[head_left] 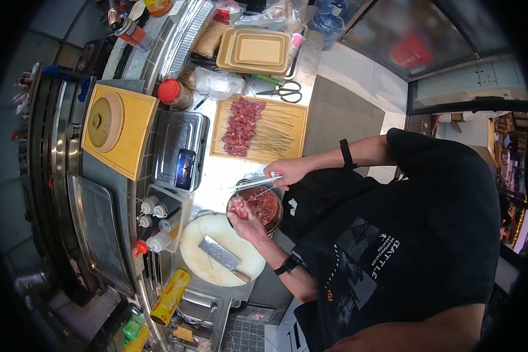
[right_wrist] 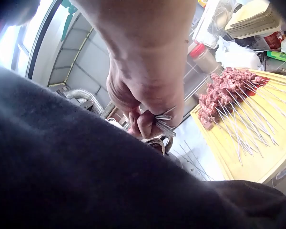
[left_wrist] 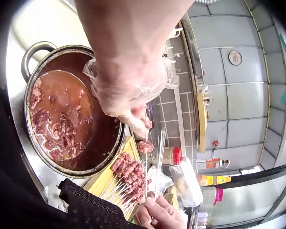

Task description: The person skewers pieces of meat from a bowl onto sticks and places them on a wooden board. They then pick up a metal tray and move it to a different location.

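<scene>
My left hand [head_left: 247, 227], in a clear plastic glove, is over a metal pot [left_wrist: 30, 124] and pinches a piece of raw meat [left_wrist: 146, 122] at a thin metal skewer [left_wrist: 146, 167]. Another meat chunk [left_wrist: 145, 146] is threaded lower on that skewer. My bare right hand [head_left: 287, 171] grips the skewer's other end along with several bare skewers [right_wrist: 166, 128]. Inside the pot, cut meat [left_wrist: 62, 131] lies in reddish liquid. Loaded meat skewers [head_left: 240, 126] lie side by side on a yellow board [head_left: 217, 146] beyond my right hand.
A round white chopping board [head_left: 202, 267] with a cleaver [head_left: 219, 252] lies beside the pot. Past the pot are a lidded metal tray with a phone [head_left: 185, 168] on it and a caddy of squeeze bottles [head_left: 149, 205]. Scissors [head_left: 287, 92] and a red-lidded jar [head_left: 176, 94] are near the yellow board.
</scene>
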### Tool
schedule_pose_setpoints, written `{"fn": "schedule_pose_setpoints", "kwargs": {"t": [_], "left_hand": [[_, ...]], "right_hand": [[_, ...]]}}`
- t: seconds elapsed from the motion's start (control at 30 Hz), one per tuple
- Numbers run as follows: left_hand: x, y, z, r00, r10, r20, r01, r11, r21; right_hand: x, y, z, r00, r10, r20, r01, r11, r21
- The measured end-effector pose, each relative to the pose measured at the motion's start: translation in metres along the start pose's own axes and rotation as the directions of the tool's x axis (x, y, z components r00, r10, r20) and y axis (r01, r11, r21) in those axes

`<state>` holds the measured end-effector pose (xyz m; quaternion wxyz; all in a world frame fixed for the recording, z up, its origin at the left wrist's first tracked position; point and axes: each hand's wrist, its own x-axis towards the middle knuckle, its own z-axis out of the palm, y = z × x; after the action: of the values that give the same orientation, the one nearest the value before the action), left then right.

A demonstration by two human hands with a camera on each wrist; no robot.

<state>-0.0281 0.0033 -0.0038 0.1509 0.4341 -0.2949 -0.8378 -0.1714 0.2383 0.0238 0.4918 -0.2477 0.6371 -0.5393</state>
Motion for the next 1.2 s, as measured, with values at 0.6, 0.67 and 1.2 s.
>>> {"fn": "schedule_pose_setpoints", "kwargs": {"t": [0.6, 0.67, 1.2], "left_hand": [[-0.003, -0.006, 0.0, 0.996, -0.087, -0.006, 0.087, 0.995, -0.042], [-0.002, -0.008, -0.001, 0.994, -0.101, 0.027, 0.102, 0.994, -0.032], [-0.017, 0.003, 0.005, 0.937, -0.138, 0.322, 0.169, 0.983, -0.069]], "right_hand": [[0.0, 0.002, 0.002, 1.0, 0.016, -0.003, -0.016, 1.0, -0.022], [0.001, 0.001, 0.002, 0.999, 0.035, 0.003, -0.035, 0.999, -0.007], [0.0, 0.004, -0.001, 0.999, -0.017, -0.032, 0.017, 1.0, 0.007]]}}
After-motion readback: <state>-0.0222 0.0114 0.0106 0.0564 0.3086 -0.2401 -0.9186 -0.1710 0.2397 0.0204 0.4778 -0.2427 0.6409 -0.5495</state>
